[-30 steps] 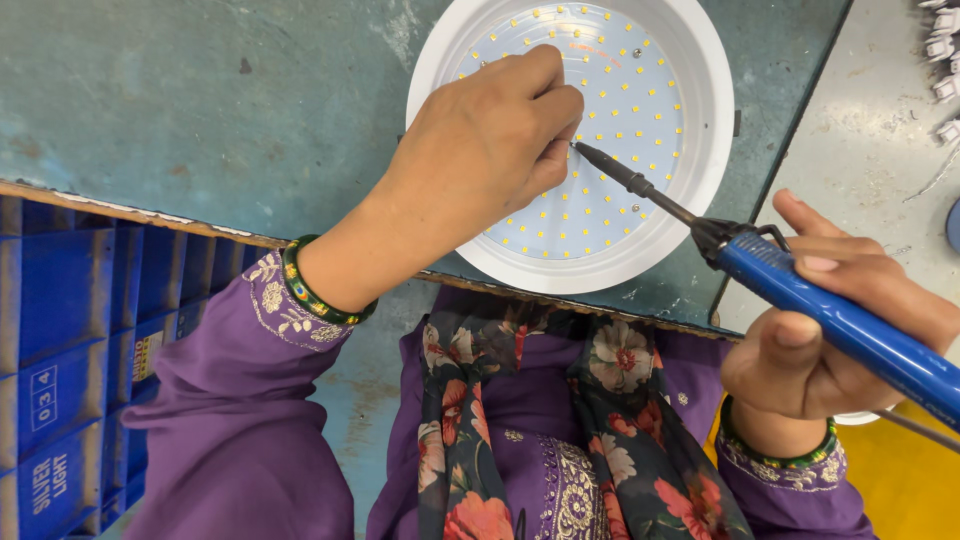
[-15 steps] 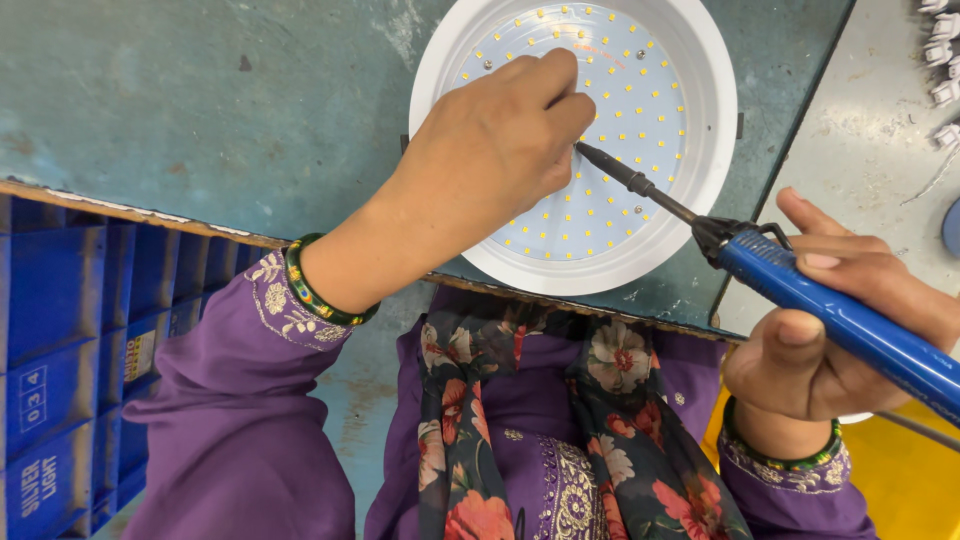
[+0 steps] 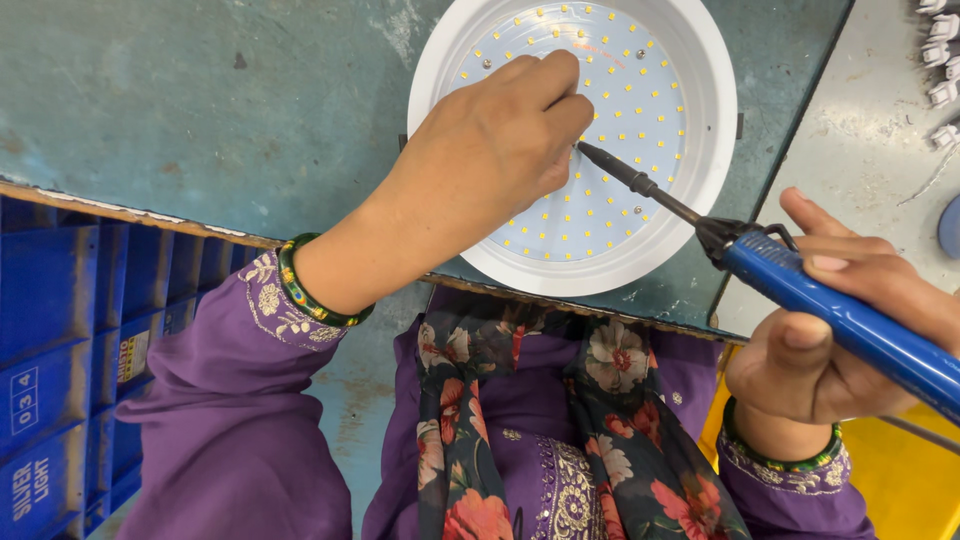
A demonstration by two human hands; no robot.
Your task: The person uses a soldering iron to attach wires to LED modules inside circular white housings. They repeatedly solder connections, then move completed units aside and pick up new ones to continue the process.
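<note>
A round white lamp housing (image 3: pixel 712 150) lies on the worn teal table (image 3: pixel 200 110), its pale disc dotted with several small yellow diodes (image 3: pixel 620 120). My left hand (image 3: pixel 490 150) rests on the disc with fingers curled, fingertips pressed near its middle; whatever it pinches is hidden. My right hand (image 3: pixel 830 350) grips a blue-handled soldering iron (image 3: pixel 850 320) at the lower right. The iron's dark tip (image 3: pixel 590 152) touches the disc right beside my left fingertips.
Blue plastic crates (image 3: pixel 70 360) stand below the table's front edge at the left. A lighter grey surface (image 3: pixel 860 150) on the right carries several small white parts (image 3: pixel 940 60). Something yellow (image 3: pixel 900 480) sits at the bottom right.
My left hand has crept slightly further onto the disc and the iron's tip has stayed against it. The view has drifted a little.
</note>
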